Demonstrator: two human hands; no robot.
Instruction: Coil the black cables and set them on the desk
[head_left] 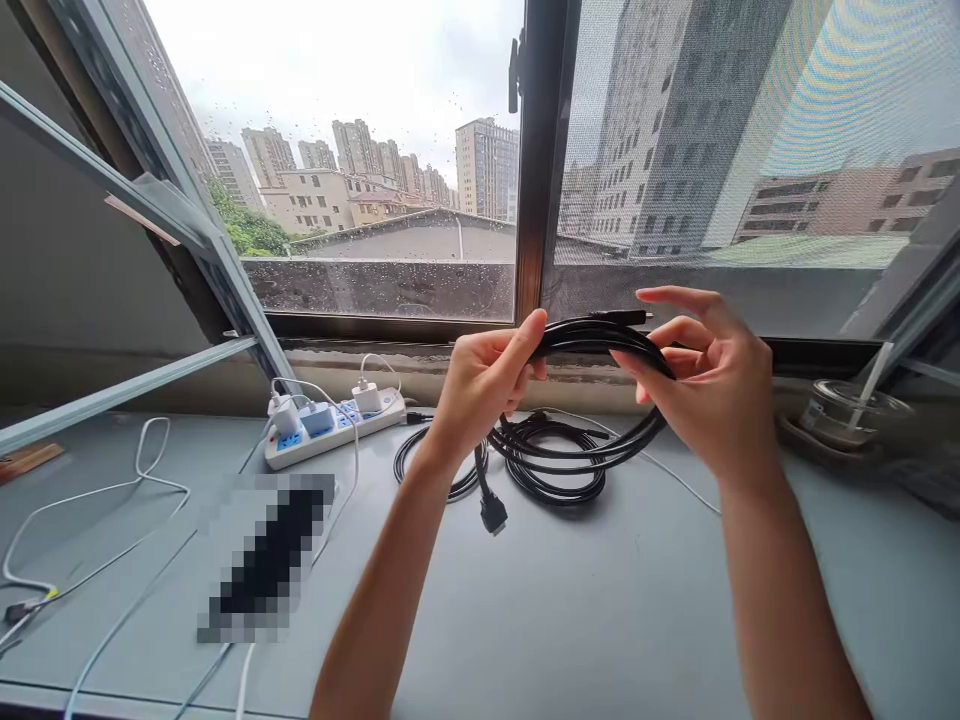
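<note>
A coiled black cable [592,338] is held up above the table between my two hands. My left hand [484,378] grips the left side of the loops, its thumb laid along the top. My right hand [712,385] holds the coil's right side between thumb and fingers, with the index finger raised away from it. One slim connector end [628,317] points right along the top of the coil. Below my left hand hangs a wider black plug [493,512]. Two more black cable coils lie on the table behind: one to the right [555,495], another to the left [405,468], partly hidden.
A white power strip [337,440] with several chargers sits at the back left. Nearer is a pixelated dark object [266,555] among white cables [97,490]. A lidded cup with a straw [851,410] stands at the right. A window frame [529,260] rises behind the table.
</note>
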